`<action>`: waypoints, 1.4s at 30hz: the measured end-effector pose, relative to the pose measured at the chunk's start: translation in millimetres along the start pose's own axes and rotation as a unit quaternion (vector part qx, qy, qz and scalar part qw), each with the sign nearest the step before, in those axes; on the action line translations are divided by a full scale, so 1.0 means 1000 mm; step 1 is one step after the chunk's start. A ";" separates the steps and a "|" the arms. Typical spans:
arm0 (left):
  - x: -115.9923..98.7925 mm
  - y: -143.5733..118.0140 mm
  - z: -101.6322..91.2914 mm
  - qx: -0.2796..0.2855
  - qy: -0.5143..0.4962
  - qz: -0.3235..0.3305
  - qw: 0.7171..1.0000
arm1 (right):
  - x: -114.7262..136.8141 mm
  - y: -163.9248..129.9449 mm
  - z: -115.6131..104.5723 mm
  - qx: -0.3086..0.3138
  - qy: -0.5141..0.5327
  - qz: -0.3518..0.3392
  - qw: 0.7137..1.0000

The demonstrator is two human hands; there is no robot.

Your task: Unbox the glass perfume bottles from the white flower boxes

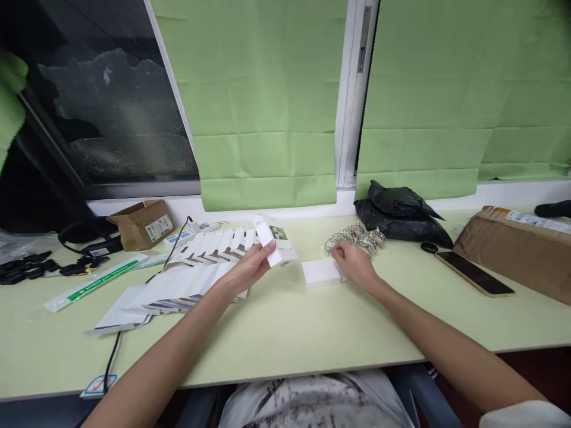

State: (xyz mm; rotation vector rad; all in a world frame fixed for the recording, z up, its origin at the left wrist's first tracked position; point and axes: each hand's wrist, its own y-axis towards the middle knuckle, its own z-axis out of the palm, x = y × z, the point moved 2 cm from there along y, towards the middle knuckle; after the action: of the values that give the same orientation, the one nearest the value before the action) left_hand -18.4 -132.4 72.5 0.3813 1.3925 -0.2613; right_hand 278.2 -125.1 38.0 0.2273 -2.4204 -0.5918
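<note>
Left hand (250, 268) grips small white box (270, 241), tilted, above desk (285, 333) centre. Right hand (354, 264) fingers curled, reaching into shiny packets (357, 236) at 1 o'clock; whether pinching one, cannot tell. White pad (320, 273) between hands. Flat cartons (196, 270) fanned at 10 o'clock. Phone (473, 273) at 3 o'clock.

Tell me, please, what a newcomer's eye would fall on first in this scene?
Probably the two bare arms meeting mid-desk: the left hand holds a small white box upright, and the right hand rests by a flat white box and a cluster of shiny metal pieces. Left of them fans a row of flat white cartons.
</note>
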 end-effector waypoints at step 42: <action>0.040 -0.006 0.029 0.001 -0.133 -0.013 0.991 | 0.039 -0.025 0.031 0.343 0.634 0.181 0.669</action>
State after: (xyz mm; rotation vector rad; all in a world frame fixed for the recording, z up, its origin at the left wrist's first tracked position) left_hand 12.0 -147.9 36.6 0.3177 1.1348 -0.3225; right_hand 228.8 -147.9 25.9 0.3033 -1.0875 0.5915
